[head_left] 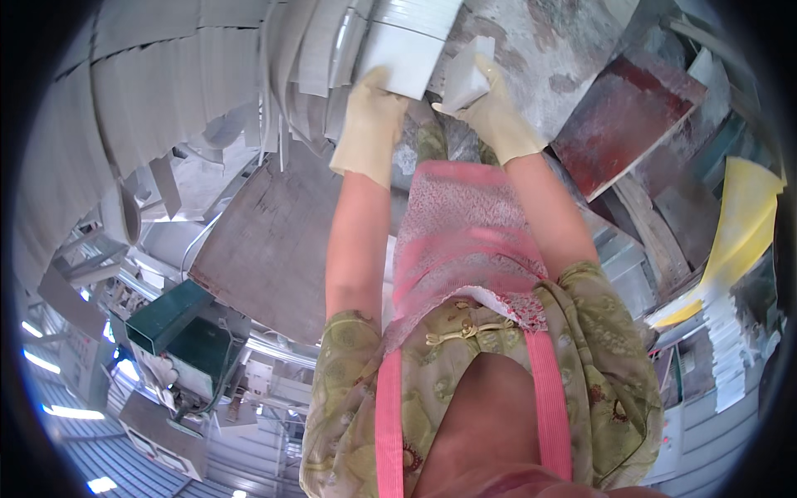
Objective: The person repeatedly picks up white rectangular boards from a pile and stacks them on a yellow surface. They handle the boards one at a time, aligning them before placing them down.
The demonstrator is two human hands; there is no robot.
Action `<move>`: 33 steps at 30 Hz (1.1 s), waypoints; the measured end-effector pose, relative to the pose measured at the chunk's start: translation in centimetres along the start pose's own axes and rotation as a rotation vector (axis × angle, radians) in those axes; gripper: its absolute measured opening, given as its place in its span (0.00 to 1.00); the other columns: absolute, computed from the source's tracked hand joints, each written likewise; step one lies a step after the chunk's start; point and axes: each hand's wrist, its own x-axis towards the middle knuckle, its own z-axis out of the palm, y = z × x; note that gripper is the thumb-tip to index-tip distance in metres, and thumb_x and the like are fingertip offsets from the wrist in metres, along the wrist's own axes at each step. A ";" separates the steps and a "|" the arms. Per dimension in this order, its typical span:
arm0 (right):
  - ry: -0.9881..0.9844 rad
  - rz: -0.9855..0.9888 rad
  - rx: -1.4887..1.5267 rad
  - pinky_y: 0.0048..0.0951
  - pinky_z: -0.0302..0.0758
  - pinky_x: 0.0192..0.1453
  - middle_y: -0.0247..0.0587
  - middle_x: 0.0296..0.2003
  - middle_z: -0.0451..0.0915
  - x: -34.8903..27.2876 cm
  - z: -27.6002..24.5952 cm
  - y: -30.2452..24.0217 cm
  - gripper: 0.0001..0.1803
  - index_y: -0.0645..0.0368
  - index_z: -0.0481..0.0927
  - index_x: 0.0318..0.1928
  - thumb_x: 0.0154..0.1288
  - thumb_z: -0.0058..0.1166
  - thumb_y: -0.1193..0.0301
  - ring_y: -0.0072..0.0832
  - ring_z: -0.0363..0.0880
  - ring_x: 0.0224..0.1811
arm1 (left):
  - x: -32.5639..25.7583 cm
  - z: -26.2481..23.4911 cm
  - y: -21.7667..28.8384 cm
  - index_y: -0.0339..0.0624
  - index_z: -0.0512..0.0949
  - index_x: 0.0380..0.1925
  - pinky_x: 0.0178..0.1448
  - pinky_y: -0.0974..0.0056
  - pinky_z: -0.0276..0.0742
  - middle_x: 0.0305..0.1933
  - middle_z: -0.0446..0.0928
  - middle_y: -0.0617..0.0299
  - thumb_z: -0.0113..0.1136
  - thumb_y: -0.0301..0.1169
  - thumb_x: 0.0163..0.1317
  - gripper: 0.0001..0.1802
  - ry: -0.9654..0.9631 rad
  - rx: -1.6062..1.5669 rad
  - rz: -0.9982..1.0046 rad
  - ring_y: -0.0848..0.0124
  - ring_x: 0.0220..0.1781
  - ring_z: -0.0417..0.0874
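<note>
Workshop setting, dusty grey floor with boards and scrap lying about. Stacks of pale flat strips fill the upper left of the view, fanned in rows. Brown flat board lies left of my arms; a red-brown board lies to the right, well apart from my hands. Green metal box sits at lower left, near the brown board. Yellow sheet at the right edge.

Both hands wear cream gloves. Left hand: grip closed around the lower edge of a white rectangular slab, fingers wrapped over it. Right hand: grip pinching a smaller white piece, thumb and fingers pressed on its sides. The small piece is just beside the slab, at its right edge; cannot tell whether they touch.

Pink apron hangs between my forearms.
</note>
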 end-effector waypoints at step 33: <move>-0.180 -0.126 0.013 0.47 0.76 0.62 0.41 0.65 0.76 -2.5 4.3 -0.6 0.36 0.50 0.67 0.73 0.73 0.50 0.45 0.34 0.76 0.66 | -1.6 1.9 6.3 0.42 0.60 0.75 0.78 0.66 0.62 0.69 0.76 0.57 0.51 0.39 0.76 0.31 -0.208 0.766 -0.030 0.69 0.71 0.73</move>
